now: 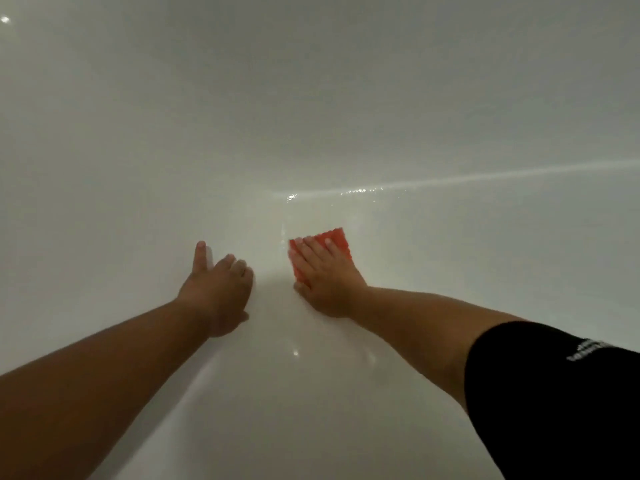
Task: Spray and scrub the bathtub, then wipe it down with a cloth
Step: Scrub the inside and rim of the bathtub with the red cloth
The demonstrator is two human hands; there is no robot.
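Note:
The white bathtub (311,116) fills the whole view, its inner surface glossy and wet. My right hand (325,275) lies flat on an orange-red ribbed scrubbing pad (337,239) and presses it against the tub surface, fingers straight over it. My left hand (218,285) rests on the tub surface to the left of the pad, about a hand's width away, with the index finger stretched out and the other fingers loosely bent; it holds nothing.
Water droplets glint along a bright streak (363,191) on the tub beyond the pad. A black sleeve (554,393) covers my right upper arm at the lower right. No bottle or cloth is in view.

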